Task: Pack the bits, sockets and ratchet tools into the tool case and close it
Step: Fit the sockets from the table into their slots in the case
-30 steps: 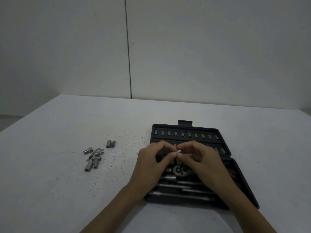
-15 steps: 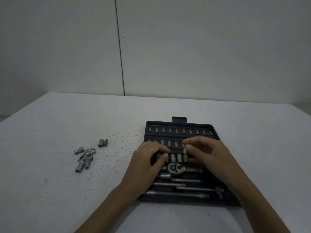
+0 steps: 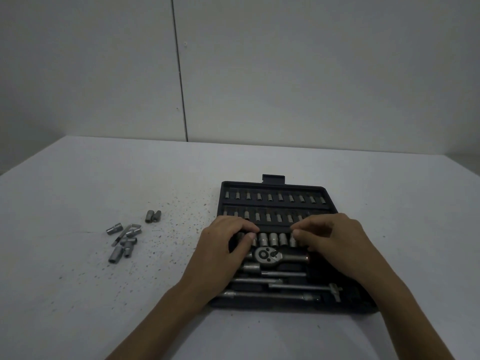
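While the open tool case (image 3: 275,189) lies on the table (image 3: 78,294), both hands rest curled on its socket row (image 3: 272,239): left hand (image 3: 223,245), right hand (image 3: 335,242) seemingly pinching a socket. Loose sockets (image 3: 124,240) lie well left.

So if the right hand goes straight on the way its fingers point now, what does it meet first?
The right hand points left along the socket row, so probably the sockets first, then the left hand. Depth is unclear; its fingertips may already touch a socket.
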`<state>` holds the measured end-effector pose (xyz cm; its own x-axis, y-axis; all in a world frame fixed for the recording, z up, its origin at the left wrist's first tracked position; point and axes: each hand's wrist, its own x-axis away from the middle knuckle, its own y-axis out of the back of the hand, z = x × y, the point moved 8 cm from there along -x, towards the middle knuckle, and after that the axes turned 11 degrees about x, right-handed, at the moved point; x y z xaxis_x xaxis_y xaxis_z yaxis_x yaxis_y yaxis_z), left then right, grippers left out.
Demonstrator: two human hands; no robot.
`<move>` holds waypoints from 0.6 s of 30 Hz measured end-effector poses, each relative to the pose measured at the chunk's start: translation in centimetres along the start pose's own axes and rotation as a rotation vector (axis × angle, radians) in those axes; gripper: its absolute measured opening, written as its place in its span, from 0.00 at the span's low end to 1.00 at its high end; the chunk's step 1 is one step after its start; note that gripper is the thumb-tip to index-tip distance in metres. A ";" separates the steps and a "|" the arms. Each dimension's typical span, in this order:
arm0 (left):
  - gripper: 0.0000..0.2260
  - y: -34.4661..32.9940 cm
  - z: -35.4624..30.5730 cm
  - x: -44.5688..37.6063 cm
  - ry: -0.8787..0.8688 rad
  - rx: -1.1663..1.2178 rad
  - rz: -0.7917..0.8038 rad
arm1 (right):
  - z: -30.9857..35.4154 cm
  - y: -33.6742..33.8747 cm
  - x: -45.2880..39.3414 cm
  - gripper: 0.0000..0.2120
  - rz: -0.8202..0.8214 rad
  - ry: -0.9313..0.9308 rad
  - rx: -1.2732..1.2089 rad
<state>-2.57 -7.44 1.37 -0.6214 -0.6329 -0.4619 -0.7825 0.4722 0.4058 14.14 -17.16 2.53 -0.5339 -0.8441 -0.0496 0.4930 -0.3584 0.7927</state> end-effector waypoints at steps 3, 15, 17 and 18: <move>0.07 0.0 0.1 0.0 0.000 0.002 -0.002 | -0.2 0.1 -0.1 0.06 -0.020 -0.009 -0.004; 0.06 0.0 0.1 0.0 -0.003 -0.020 0.005 | 0.3 0.0 0.4 0.07 0.030 -0.013 0.103; 0.08 0.0 0.1 0.0 -0.003 -0.013 -0.002 | 0.3 0.1 0.4 0.06 0.018 -0.006 0.116; 0.08 0.0 0.0 0.0 -0.005 -0.011 -0.001 | 0.3 0.1 0.5 0.06 0.006 0.001 0.126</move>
<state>-2.57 -7.40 1.36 -0.6206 -0.6306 -0.4661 -0.7828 0.4646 0.4139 13.75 -17.46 2.81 -0.5303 -0.8466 -0.0453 0.4059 -0.3004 0.8632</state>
